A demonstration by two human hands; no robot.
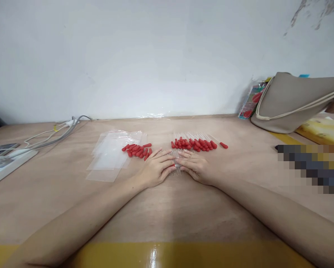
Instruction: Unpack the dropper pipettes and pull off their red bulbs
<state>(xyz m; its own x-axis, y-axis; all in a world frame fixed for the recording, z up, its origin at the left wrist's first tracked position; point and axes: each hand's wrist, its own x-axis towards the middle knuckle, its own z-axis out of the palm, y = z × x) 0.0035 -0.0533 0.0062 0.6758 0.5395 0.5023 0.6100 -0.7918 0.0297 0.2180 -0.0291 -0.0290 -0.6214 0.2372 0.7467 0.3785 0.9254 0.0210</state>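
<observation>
My left hand (pixel 159 167) is low over the table, thumb and fingers closed around a small red rubber bulb (pixel 173 165), only a bit of which shows. Facing it, my right hand (pixel 195 165) pinches a thin clear tube (pixel 178 165) that meets the bulb between my fingertips. More clear thin tubes (pixel 176 172) lie beneath both hands, partly covered. Loose red bulbs (pixel 136 150) are heaped just beyond my left hand. Past my right hand lies a row of red-bulbed droppers (pixel 202 144), their clear stems pointing towards the wall. One dropper (pixel 223 145) sits apart at the right.
Clear flat plastic bags (pixel 108 156) overlap at the left. Farther left are cables (pixel 66 130) and a white power strip (pixel 13 167). A grey-beige bag (pixel 284 102) and a colourful packet (pixel 252 100) stand at the back right. A pixelated dark object (pixel 312 167) is at the right.
</observation>
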